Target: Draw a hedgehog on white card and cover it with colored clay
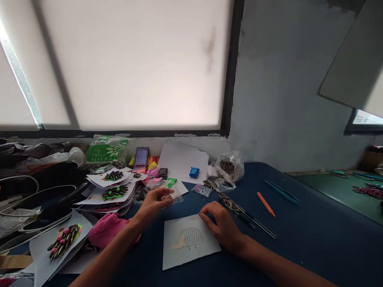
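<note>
Above a white card (206, 253) hovers my left hand (157, 201), thumb and forefinger pinched at the edge of a small clear plastic bag (178, 195). The card bears a pencil-like drawing of a rounded animal body covered in small marks, with a beige patch (178, 243) on its left end. My right hand (220, 223) lies over the card's upper right corner. Its fingers are curled with the tips together; what is between them, if anything, is hidden. Just beyond it are sunflower seeds (229, 201) and metal tweezers (263, 229).
Finished seed pictures on paper (115, 193) and a pink cloth (109, 229) crowd the left. Behind are a blue packet (194, 172), white sheets (176, 157) and a bag of seeds (229, 167). An orange marker (266, 204) and blue tweezers (283, 192) lie to the right.
</note>
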The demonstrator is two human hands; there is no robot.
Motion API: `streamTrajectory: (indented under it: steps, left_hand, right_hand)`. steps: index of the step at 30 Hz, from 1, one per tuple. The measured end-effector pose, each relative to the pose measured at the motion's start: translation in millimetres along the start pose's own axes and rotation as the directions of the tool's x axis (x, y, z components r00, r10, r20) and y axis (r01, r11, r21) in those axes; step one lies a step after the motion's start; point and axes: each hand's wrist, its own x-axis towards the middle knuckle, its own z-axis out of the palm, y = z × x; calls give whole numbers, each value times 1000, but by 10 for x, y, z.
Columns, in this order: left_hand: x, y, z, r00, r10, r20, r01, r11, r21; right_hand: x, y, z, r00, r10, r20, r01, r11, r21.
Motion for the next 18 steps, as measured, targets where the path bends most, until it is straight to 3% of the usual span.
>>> streamTrajectory:
  steps: [5,9,18]
  left_hand:
    - [-56,-75,-9,999,-47,16,48,996,-70]
    - [-39,-150,-10,997,-47,-58,46,999,-27]
    - [-16,-168,-244,974,31,-222,51,934,353]
  right_hand:
    - [1,13,3,1000,-13,4,13,1000,6]
    - [4,9,-4,1000,-21,21,20,1000,9]
    - [116,-18,-20,1000,5,-8,-6,1000,-25]
